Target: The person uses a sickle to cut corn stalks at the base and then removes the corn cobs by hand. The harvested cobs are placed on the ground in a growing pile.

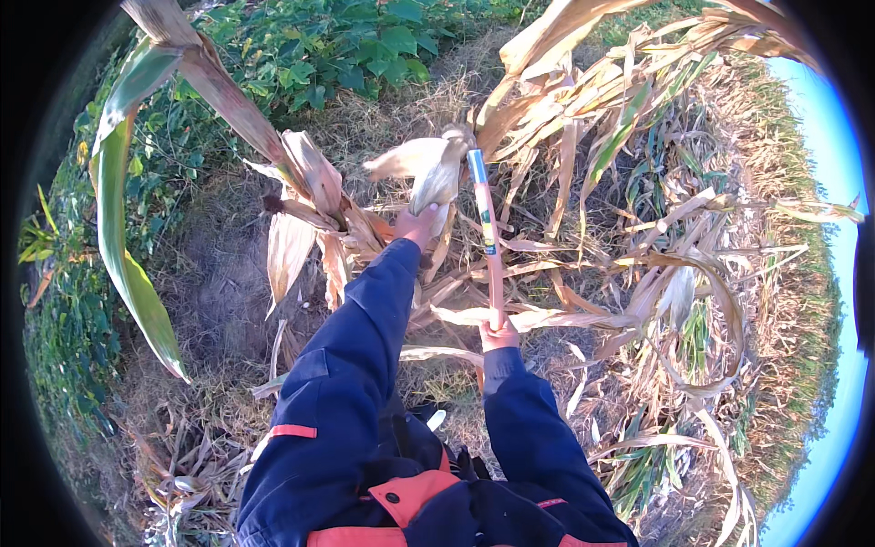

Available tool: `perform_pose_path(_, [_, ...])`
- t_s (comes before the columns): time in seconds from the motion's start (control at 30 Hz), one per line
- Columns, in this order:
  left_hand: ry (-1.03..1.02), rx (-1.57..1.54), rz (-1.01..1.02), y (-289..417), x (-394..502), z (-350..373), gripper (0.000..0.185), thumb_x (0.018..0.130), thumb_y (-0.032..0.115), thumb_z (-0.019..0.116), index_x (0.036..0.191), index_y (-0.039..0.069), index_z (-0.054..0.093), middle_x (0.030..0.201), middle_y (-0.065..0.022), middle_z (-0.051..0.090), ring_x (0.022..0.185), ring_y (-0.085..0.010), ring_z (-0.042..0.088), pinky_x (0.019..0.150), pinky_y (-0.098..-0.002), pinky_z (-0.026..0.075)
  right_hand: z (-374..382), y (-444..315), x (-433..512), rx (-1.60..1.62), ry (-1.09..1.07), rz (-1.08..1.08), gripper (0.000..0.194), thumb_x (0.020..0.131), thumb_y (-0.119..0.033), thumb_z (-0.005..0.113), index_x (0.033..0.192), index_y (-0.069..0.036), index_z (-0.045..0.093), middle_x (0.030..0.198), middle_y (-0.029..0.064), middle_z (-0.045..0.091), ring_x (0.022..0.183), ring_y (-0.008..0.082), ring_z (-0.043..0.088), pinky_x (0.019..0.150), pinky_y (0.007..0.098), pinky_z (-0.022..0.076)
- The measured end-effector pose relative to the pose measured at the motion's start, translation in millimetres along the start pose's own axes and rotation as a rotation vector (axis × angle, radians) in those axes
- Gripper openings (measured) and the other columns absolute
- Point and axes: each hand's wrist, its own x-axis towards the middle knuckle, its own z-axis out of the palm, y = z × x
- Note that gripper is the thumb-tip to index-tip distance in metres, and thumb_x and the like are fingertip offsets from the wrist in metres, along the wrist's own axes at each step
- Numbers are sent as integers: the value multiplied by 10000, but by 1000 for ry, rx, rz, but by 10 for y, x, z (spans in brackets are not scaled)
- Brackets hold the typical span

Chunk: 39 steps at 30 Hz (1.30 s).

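Note:
My left hand is closed around the husk-covered lower part of a corn ear in the upper middle of the head view; dry husk flares out to its left. My right hand grips the lower end of a wooden handle that bears a printed label. The handle points up and away from me, and a metal part at its far end lies just right of the ear. I cannot tell whether metal and ear touch. The tool's blade, if any, is not plain to see.
A leaning corn stalk with a long green leaf is at the left. Dry corn stalks and leaves hang at the upper right. More dry stalks lie tangled at the right. Green leafy plants grow at the top.

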Motion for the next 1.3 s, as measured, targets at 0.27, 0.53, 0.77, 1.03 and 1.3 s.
perform_pose_path(0.27, [-38, 14, 64, -29, 103, -22, 447, 765, 304, 633, 1008, -52, 514, 872, -122, 607, 739, -180, 583, 666, -286, 464, -92, -117, 422, 563, 97, -64, 270, 691, -202, 662, 855, -29, 535, 644, 58, 556, 550, 148, 545, 548, 288, 454])
perform_pose_path(0.53, [-58, -100, -320, -20, -26, -72, 436, 770, 412, 592, 885, -8, 584, 640, -88, 576, 477, -170, 520, 445, -296, 414, 276, 599, -99, 212, -314, 473, 313, 683, -178, 656, 894, 1, 509, 638, 66, 569, 544, 155, 559, 531, 285, 460])
perform_pose_path(0.77, [-326, -802, -563, -63, -169, -220, 381, 815, 478, 505, 761, 107, 568, 519, -19, 466, 353, -122, 373, 319, -244, 269, 197, 350, -99, 324, -249, 193, 243, 698, -112, 656, 897, -29, 543, 649, 9, 542, 541, 67, 495, 504, 233, 414])
perform_pose_path(1.03, [-205, -587, -528, -135, -186, -252, 403, 821, 510, 471, 774, 116, 542, 573, -17, 496, 377, -106, 397, 308, -209, 283, 329, 177, 257, 436, -570, 594, 249, 726, -188, 685, 844, -84, 492, 604, 17, 501, 449, 116, 511, 391, 254, 414])
perform_pose_path(1.3, [-378, -744, -621, -190, -166, -414, 447, 800, 532, 490, 842, 92, 551, 571, -43, 496, 390, -138, 404, 327, -248, 291, 542, -770, 690, 72, -64, 197, 219, 704, -175, 634, 837, -19, 558, 649, 60, 534, 485, 102, 502, 452, 254, 405])
